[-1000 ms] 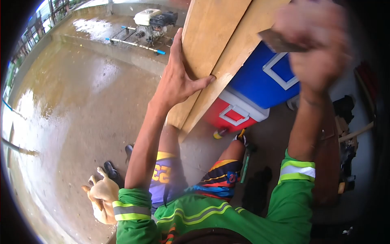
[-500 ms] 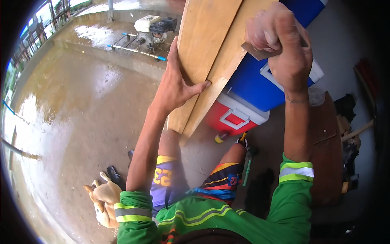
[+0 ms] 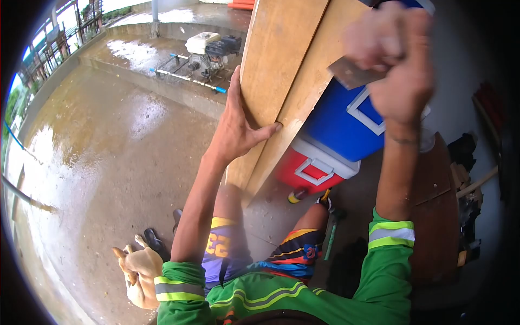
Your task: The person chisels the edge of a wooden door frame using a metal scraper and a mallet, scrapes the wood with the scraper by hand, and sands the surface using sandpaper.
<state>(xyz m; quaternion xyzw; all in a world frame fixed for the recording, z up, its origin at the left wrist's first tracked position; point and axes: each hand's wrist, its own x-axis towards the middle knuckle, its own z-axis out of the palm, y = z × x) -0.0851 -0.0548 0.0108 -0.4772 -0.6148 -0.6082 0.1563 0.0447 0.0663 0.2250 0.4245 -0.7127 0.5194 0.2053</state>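
Observation:
A long wooden board (image 3: 279, 59) with a lengthwise groove slants upward in front of me. My left hand (image 3: 241, 127) lies against its left edge, fingers spread along the side and thumb across the face. On the right, my right hand (image 3: 395, 65) is closed round a flat metal scraper blade (image 3: 352, 73), raised beside the board's upper right edge. Motion blurs that hand. The blade's tip points left, toward the board, and I cannot tell whether it touches.
Behind the board are a blue cooler (image 3: 338, 116) and a red cooler (image 3: 295, 168). An engine (image 3: 208, 51) on a pipe frame stands at upper left. A dog (image 3: 142, 273) lies at lower left near a sandal (image 3: 154, 241). A brown wooden panel (image 3: 433, 216) is at right.
My right hand has moved a little to the right with the scraper, away from the board's edge. The view has shifted slightly; my left hand keeps its place on the board.

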